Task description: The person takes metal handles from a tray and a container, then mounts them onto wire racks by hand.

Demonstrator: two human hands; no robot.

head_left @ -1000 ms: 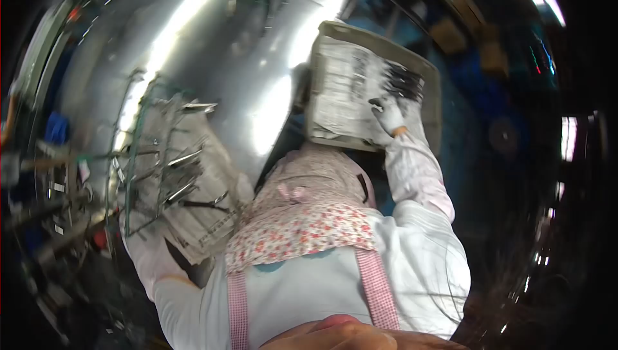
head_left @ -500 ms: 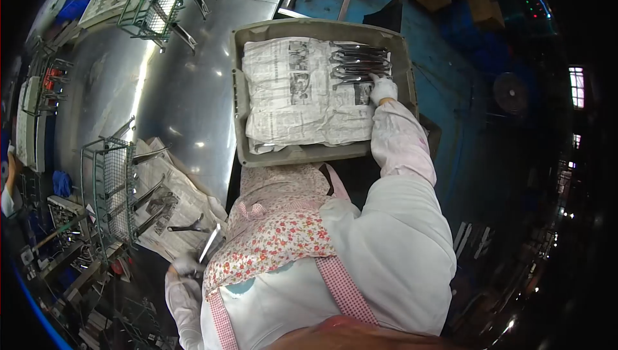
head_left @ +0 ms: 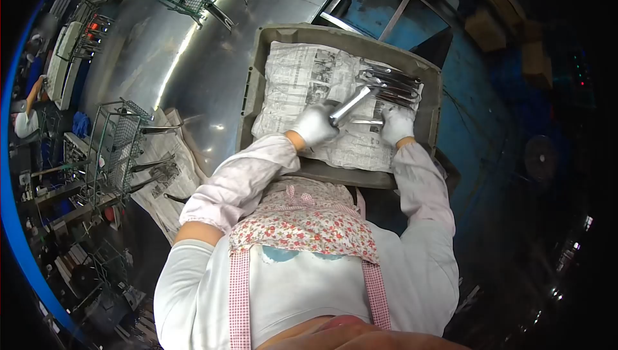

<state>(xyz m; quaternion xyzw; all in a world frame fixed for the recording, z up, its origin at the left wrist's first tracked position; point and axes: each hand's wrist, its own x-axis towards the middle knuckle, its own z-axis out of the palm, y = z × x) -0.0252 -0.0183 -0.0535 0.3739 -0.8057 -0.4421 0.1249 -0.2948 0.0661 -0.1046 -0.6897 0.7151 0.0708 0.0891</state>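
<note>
My left hand (head_left: 315, 126), in a white glove, is closed around one end of a long, polished metal handle-shaped part (head_left: 353, 104). This part slants up to the right over the newspaper (head_left: 290, 86) in a grey plastic bin (head_left: 250, 102). At the bin's right side my right hand (head_left: 398, 124), also gloved, has its fingers curled down at the end of a second, thinner-looking metal part (head_left: 365, 121). Just beyond it lies a row of similar dark, shiny metal parts (head_left: 396, 86), side by side on the paper. The fingertips of my right hand are partly hidden.
A steel tabletop (head_left: 212, 60) extends left of the bin. Green wire racks (head_left: 119, 147) stand at the left, with more metal parts on newspaper (head_left: 170, 186) beside one. Cardboard boxes (head_left: 486, 31) are at the upper right. Another person's arm (head_left: 32, 99) shows at far left.
My left hand has come up from the lower-left newspaper to over the bin, carrying a metal part. My right hand has drawn slightly back from the row. The camera view has shifted.
</note>
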